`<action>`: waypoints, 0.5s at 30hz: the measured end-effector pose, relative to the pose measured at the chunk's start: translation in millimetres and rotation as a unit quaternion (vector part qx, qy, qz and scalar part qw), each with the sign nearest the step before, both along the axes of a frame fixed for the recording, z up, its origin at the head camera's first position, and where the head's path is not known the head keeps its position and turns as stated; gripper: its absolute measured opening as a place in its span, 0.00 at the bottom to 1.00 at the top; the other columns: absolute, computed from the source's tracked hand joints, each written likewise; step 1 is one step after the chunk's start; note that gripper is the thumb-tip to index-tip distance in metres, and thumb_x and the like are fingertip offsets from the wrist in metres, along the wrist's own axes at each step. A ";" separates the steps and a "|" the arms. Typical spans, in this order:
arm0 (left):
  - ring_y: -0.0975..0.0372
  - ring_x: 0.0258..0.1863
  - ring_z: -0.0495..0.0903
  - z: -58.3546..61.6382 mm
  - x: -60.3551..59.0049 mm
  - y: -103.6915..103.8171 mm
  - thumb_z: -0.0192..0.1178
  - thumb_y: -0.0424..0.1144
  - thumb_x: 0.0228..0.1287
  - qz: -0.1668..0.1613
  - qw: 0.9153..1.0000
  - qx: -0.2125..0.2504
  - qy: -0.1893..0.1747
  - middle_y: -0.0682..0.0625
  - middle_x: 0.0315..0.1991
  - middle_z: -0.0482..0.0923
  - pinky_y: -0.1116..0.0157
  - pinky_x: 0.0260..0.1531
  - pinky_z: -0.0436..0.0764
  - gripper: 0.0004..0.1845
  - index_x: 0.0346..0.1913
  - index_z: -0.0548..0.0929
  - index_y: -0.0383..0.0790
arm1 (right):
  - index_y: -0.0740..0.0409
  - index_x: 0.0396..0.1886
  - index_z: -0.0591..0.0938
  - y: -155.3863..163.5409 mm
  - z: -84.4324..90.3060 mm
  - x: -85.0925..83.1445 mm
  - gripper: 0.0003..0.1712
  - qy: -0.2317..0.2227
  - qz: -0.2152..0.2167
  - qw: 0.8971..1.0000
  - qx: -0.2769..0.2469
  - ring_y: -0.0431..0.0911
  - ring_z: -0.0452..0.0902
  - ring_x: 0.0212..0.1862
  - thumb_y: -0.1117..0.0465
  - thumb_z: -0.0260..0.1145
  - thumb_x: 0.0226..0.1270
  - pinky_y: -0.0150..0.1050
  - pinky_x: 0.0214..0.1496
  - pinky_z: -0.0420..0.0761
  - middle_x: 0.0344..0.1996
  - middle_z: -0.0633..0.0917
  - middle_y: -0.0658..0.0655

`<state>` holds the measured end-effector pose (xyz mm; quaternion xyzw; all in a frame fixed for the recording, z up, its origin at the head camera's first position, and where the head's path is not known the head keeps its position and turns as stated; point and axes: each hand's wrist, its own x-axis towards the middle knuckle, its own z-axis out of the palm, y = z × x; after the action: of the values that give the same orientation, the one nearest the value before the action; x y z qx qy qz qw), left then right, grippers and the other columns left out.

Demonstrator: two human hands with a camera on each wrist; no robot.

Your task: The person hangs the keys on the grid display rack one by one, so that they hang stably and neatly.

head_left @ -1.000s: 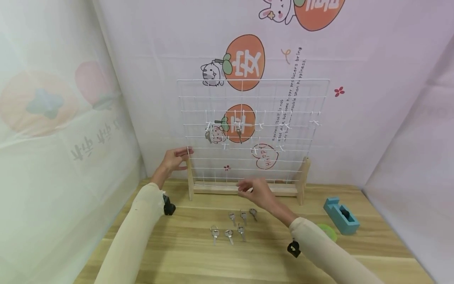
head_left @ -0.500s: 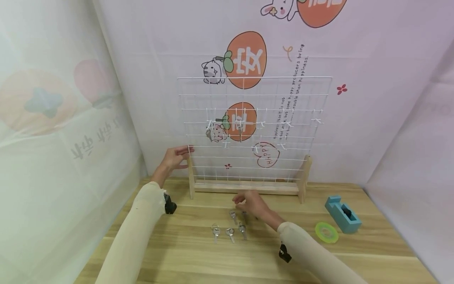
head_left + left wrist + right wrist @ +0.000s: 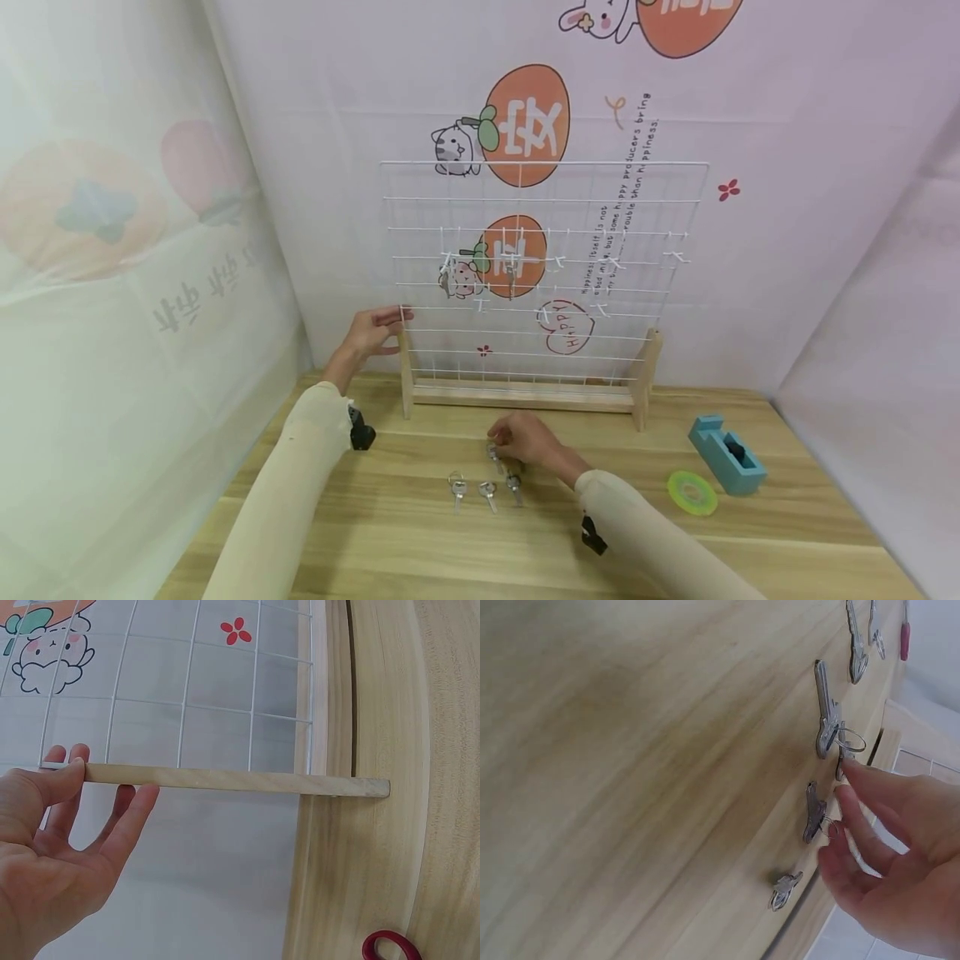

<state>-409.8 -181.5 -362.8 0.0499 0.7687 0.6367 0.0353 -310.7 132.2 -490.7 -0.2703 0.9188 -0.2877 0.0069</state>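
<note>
1. Closest to me, a front row of keys lies on the wood-grained surface, three of them. They look light, stiff and smooth, hard to damage but easy to let slip. I'd take one by its ring or broad head — the thin blade lies low and gives little to pinch.

2. Off to the right are a yellow-green tape roll and a blue tape dispenser. No brand is readable on either, nor on the keys.

3. Just beyond the front row, the right hand has its thumb and fingers bent at a back-row key. Its own fingertips crowd that spot, so I cannot tell whether they pinch the key or merely touch it. Two more keys lie beneath that hand, as the right wrist view shows.

4. Behind stands the rack, white wire on wood. The left hand holds its wooden upright near the top, between thumb and fingers. The rack looks rigid but light, so that grip should steady it.

5. One hanging key is up on the grid — another hangs to its left.

6. Farthest back, the printed cloth reads, sideways, "Happiness itself is not", with "happy producers bring" alongside. A heart says "Happy", and an orange fruit carries 安.
</note>
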 end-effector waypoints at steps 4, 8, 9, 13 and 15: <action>0.44 0.72 0.71 0.2 -1.0 0.2 0.55 0.30 0.80 -0.002 1.000 0.001 0.003 0.42 0.70 0.75 0.44 0.60 0.82 0.22 0.73 0.76 0.38 | 0.66 0.45 0.90 -0.6 1.5 1.1 0.11 -0.009 0.010 1.000 0.013 0.51 0.86 0.40 0.71 0.76 0.63 0.42 0.42 0.87 0.37 0.90 0.59; 0.44 0.71 0.71 0.1 -0.3 0.1 0.55 0.30 0.80 -0.001 1.000 -0.001 0.004 0.42 0.70 0.75 0.44 0.60 0.82 0.22 0.73 0.76 0.38 | 0.64 0.42 0.90 -0.7 1.9 1.4 0.08 -0.005 0.017 1.000 0.019 0.50 0.85 0.39 0.71 0.76 0.63 0.42 0.40 0.85 0.36 0.90 0.58; 0.44 0.71 0.72 0.0 0.0 0.1 0.55 0.30 0.80 0.000 1.000 -0.002 0.004 0.42 0.70 0.75 0.44 0.60 0.82 0.22 0.73 0.76 0.38 | 0.64 0.42 0.90 -0.7 1.5 1.2 0.08 -0.003 0.019 1.000 0.019 0.50 0.85 0.39 0.71 0.76 0.63 0.42 0.40 0.85 0.35 0.90 0.58; 0.44 0.71 0.72 -0.8 0.6 0.2 0.55 0.30 0.80 0.002 1.000 -0.007 0.003 0.42 0.71 0.75 0.44 0.61 0.81 0.22 0.72 0.76 0.37 | 0.63 0.40 0.89 -1.2 -0.3 0.0 0.07 -0.002 0.020 1.000 0.024 0.49 0.85 0.39 0.70 0.76 0.63 0.42 0.41 0.85 0.35 0.90 0.57; 0.44 0.71 0.72 -0.8 0.6 0.5 0.54 0.30 0.80 0.001 1.000 -0.007 0.004 0.41 0.71 0.75 0.44 0.62 0.81 0.22 0.73 0.76 0.37 | 0.62 0.40 0.89 -1.6 -0.7 -0.3 0.07 -0.006 0.019 0.999 0.025 0.49 0.84 0.39 0.70 0.76 0.63 0.43 0.42 0.85 0.34 0.89 0.57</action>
<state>-409.3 -181.0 -363.6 0.0511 0.7732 0.6313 0.0322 -311.0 130.6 -491.4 -0.2855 0.9203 -0.2664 0.0250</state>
